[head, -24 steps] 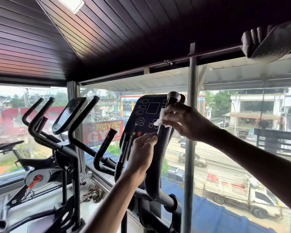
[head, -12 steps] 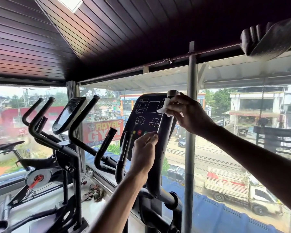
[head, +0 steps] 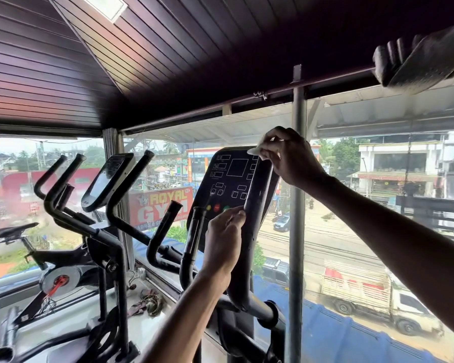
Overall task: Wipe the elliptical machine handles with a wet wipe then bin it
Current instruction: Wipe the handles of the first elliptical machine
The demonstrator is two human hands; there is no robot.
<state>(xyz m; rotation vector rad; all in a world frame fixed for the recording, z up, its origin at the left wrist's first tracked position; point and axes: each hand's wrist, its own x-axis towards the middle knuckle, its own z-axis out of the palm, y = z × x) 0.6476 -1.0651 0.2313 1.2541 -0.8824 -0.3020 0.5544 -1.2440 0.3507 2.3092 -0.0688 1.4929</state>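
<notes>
The elliptical's tall black right handle (head: 256, 205) rises in the middle of the head view, in front of the dark console (head: 228, 179). My right hand (head: 288, 155) covers the handle's top end and grips a white wet wipe (head: 256, 150) around it. Lower down, my left hand (head: 224, 239) holds the handle's shaft at about mid-height, fingers curled round it. The elliptical's left handle (head: 192, 239) stands just left of my left hand, untouched.
A second elliptical (head: 102, 184) and an exercise bike (head: 50, 271) stand to the left by the window. A grey metal post (head: 298, 205) runs up right behind the handle. Rags (head: 148, 301) lie on the sill. A dark padded object (head: 425, 61) hangs at the upper right.
My right hand has slid the wipe up the handle, from just below its top to over the top end. My left hand keeps its hold lower on the shaft.
</notes>
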